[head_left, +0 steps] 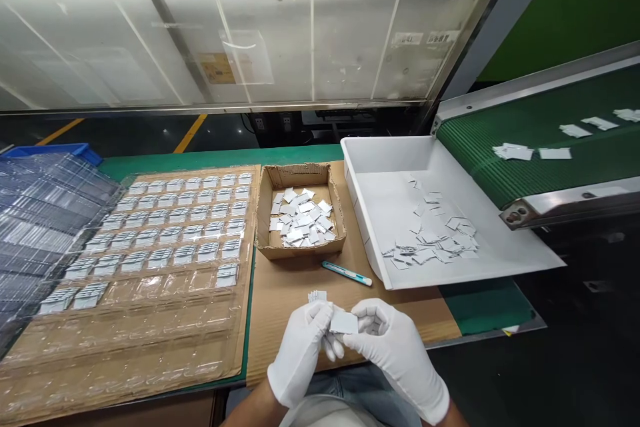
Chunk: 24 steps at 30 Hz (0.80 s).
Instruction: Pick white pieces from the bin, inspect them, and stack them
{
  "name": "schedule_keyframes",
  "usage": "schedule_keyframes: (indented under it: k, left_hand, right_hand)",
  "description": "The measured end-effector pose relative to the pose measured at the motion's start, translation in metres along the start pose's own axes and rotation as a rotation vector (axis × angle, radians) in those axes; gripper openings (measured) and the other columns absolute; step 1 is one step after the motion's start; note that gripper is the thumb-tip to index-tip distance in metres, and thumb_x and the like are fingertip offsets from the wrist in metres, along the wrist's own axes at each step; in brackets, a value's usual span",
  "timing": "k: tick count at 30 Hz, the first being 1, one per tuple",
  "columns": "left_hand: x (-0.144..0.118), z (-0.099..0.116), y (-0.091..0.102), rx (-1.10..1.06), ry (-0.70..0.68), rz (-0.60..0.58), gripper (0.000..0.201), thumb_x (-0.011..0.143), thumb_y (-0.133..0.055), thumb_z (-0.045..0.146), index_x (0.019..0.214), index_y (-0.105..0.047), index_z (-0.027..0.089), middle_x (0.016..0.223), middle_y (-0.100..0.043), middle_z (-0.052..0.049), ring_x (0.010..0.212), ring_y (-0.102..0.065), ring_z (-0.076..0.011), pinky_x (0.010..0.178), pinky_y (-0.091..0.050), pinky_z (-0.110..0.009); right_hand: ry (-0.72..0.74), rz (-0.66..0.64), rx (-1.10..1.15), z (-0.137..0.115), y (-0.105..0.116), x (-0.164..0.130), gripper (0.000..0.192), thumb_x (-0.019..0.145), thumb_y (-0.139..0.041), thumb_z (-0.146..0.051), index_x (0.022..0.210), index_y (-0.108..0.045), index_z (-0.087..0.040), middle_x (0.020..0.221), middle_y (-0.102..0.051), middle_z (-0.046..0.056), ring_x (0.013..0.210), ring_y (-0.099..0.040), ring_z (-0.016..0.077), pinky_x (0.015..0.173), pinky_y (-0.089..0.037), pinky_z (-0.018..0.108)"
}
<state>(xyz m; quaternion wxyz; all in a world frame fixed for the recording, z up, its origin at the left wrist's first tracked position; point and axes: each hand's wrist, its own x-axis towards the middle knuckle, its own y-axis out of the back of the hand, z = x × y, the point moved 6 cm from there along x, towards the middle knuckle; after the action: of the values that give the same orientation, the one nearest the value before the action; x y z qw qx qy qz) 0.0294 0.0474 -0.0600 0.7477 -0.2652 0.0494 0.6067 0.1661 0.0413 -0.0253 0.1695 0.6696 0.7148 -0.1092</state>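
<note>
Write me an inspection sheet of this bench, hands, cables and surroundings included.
Surface: cardboard over a green bench
Pieces: white; in box, bin and partly filled tray
Clutter: cutter lying on the cardboard
Left hand: gloved, holding a flat piece; small stack at its fingers
Right hand: gloved, gripping the same piece's edge
Cables: thin dark curve near the sockets, perhaps a cable
Surroundings: belt carrying pieces, right; stacked trays, left
</note>
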Motion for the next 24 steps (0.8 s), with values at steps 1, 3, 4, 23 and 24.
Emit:
schedule_keyframes:
  k: [1, 3, 4, 23, 24]
  left_hand:
    - [0.001, -0.001, 0.0, 0.001, 0.0, 0.0, 0.061, 0.072, -0.061, 0.072, 0.07, -0.069, 0.011, 0.045, -0.061, -0.002, 0.036, -0.05, -0.0113, 0.038, -0.038, -0.022]
    - [0.002, -0.002, 0.001, 0.009, -0.007, 0.0, 0.062, 0.072, -0.06, 0.072, 0.069, -0.069, 0.011, 0.045, -0.06, -0.002, 0.036, -0.05, -0.0113, 0.038, -0.038, -0.021]
    - [0.002, -0.002, 0.001, 0.018, -0.01, 0.001, 0.061, 0.073, -0.06, 0.072, 0.068, -0.069, 0.011, 0.045, -0.06, -0.002, 0.036, -0.05, -0.0113, 0.038, -0.038, -0.021]
    - [0.051, 0.165, 0.043, 1.292, -0.912, 0.456, 0.031, 0.088, -0.052, 0.041, 0.095, -0.076, 0.022, 0.094, -0.078, -0.008, 0.085, -0.071, -0.0266, 0.076, -0.056, -0.035]
    - [0.051, 0.164, 0.043, 1.339, -0.939, 0.456, 0.031, 0.089, -0.051, 0.04, 0.097, -0.075, 0.021, 0.095, -0.078, -0.009, 0.087, -0.071, -0.028, 0.078, -0.056, -0.037]
  right_hand:
    - [-0.001, 0.0, -0.002, 0.0, 0.0, 0.001, 0.021, 0.059, -0.078, -0.02, 0.077, -0.068, -0.017, 0.071, -0.071, 0.001, 0.07, -0.065, 0.0184, 0.064, -0.049, 0.025]
    - [-0.002, 0.004, -0.015, -0.001, 0.0, 0.002, 0.02, 0.059, -0.077, -0.019, 0.077, -0.068, -0.017, 0.071, -0.071, 0.001, 0.07, -0.065, 0.0182, 0.064, -0.049, 0.025]
    - [-0.003, 0.009, -0.025, -0.001, -0.001, 0.002, 0.02, 0.06, -0.077, -0.018, 0.078, -0.068, -0.017, 0.07, -0.071, 0.0, 0.07, -0.065, 0.0181, 0.064, -0.049, 0.025]
    - [0.278, 0.248, -0.894, -0.077, 0.098, 0.087, 0.015, 0.087, -0.063, -0.016, 0.1, -0.07, -0.016, 0.103, -0.073, 0.009, 0.096, -0.068, 0.0205, 0.087, -0.052, 0.032]
    - [0.258, 0.201, -0.932, -0.075, 0.096, 0.095, 0.014, 0.088, -0.065, -0.019, 0.1, -0.07, -0.015, 0.104, -0.073, 0.008, 0.097, -0.068, 0.0211, 0.088, -0.052, 0.035]
